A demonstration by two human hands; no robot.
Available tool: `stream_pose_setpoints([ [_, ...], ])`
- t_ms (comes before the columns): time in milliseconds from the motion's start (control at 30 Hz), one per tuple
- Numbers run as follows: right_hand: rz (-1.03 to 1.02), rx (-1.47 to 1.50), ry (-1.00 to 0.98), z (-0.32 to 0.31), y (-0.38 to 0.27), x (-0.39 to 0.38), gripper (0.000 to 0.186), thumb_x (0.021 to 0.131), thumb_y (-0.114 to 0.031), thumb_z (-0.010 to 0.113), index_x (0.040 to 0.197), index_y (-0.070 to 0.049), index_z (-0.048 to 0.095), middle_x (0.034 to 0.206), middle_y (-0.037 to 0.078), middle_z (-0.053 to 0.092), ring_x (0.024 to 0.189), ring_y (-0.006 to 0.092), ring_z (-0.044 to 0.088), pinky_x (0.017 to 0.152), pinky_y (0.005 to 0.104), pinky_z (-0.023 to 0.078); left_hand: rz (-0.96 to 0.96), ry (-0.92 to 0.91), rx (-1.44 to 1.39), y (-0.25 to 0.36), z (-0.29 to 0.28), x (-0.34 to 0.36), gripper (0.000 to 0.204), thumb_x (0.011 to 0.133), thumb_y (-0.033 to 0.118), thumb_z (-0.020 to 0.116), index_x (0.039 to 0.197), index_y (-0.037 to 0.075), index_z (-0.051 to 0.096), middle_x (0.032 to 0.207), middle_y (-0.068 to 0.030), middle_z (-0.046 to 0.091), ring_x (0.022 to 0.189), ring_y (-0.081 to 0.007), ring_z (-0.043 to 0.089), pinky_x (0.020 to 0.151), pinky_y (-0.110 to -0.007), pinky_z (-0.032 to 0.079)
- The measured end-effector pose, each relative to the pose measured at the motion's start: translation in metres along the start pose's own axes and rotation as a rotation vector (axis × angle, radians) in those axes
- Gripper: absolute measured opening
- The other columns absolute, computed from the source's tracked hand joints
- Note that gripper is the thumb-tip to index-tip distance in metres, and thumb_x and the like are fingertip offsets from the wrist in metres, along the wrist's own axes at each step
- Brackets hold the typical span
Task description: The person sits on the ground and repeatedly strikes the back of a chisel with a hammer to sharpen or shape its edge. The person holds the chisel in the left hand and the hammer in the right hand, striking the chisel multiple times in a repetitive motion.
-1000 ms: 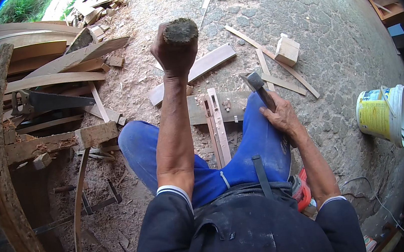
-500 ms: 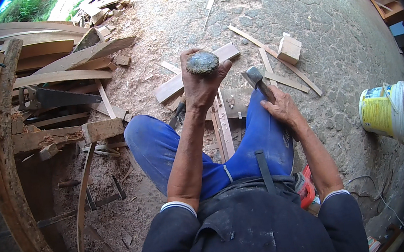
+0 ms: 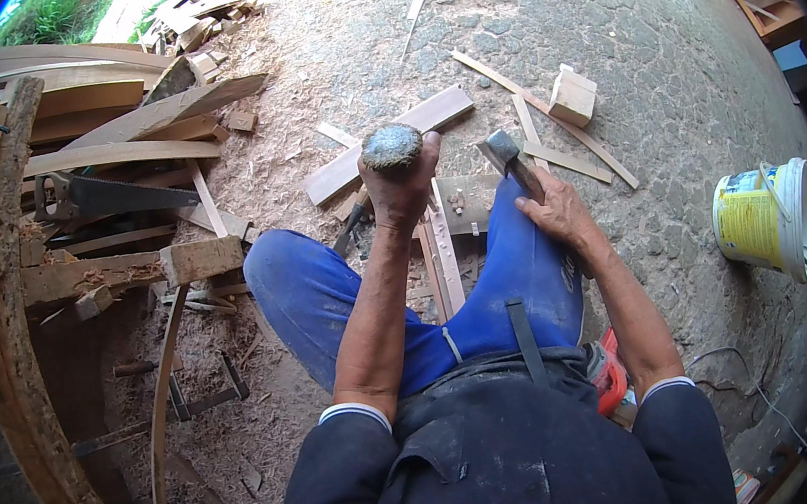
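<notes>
My left hand [image 3: 400, 192] is closed around a thick handle with a round, frayed grey end [image 3: 392, 146], seen end-on; the tool's lower part is hidden beneath the hand. On my right thigh rests my right hand [image 3: 557, 209], wrapped round the short shaft of a hammer [image 3: 504, 151] near its metal head. The hammer head lies by my right knee, apart from the left hand's handle. Between my legs runs a narrow wooden strip [image 3: 445, 247] with small marks or holes along it. Behind the left hand, a planed board [image 3: 339, 176] lies on the ground.
Stacked timber and a handsaw [image 3: 119, 193] are at the left, beside a curved wooden beam [image 3: 14, 401]. A wood block [image 3: 572, 95] and thin strips [image 3: 569, 162] lie ahead on the right. A white bucket [image 3: 802, 218] sits at the far right. Shavings cover the ground at left.
My left hand and the round-ended handle have come slightly nearer to me and to the left. The right hand still holds the hammer in nearly the same place.
</notes>
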State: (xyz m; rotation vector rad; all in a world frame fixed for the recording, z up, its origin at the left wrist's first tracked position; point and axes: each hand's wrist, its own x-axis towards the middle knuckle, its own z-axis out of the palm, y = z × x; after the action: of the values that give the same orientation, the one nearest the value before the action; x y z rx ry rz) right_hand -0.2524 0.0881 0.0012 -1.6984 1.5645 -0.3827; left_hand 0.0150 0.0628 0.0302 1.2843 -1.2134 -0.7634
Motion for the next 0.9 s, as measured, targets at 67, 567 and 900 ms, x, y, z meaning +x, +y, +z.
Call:
stream_pose_setpoints([
  [67, 0.004, 0.006, -0.002, 0.001, 0.002, 0.000, 0.057, 0.088, -0.025, 0.071, 0.138, -0.005, 0.056, 0.117, 0.024, 0.071, 0.109, 0.0380, 0.069, 0.097, 0.0440, 0.054, 0.025, 0.018, -0.022, 0.001, 0.002, 0.000, 0.021, 0.087, 0.013, 0.080, 0.075, 0.003, 0.066, 0.065, -0.0001, 0.064, 0.060, -0.0098, 0.060, 0.059, -0.030, 0.050],
  [567, 0.023, 0.912, -0.272, -0.035, -0.083, -0.059, 0.070, 0.086, -0.012, 0.078, 0.144, -0.005, 0.040, 0.101, 0.007, 0.060, 0.080, 0.0158, 0.066, 0.062, 0.0325, 0.058, 0.335, 0.026, 0.411, 0.005, 0.007, -0.018, 0.021, 0.082, 0.018, 0.080, 0.077, 0.005, 0.063, 0.071, -0.0073, 0.065, 0.067, -0.0264, 0.067, 0.065, -0.038, 0.052],
  [900, -0.637, -0.328, 0.144, -0.045, -0.151, -0.103, 0.081, 0.082, -0.003, 0.070, 0.153, -0.003, 0.031, 0.095, 0.021, 0.063, 0.083, 0.0425, 0.071, 0.067, 0.0496, 0.058, 0.688, -0.022, 0.393, -0.011, 0.008, -0.041, 0.025, 0.081, 0.022, 0.079, 0.100, 0.008, 0.072, 0.092, -0.0103, 0.073, 0.083, -0.0312, 0.072, 0.073, -0.041, 0.057],
])
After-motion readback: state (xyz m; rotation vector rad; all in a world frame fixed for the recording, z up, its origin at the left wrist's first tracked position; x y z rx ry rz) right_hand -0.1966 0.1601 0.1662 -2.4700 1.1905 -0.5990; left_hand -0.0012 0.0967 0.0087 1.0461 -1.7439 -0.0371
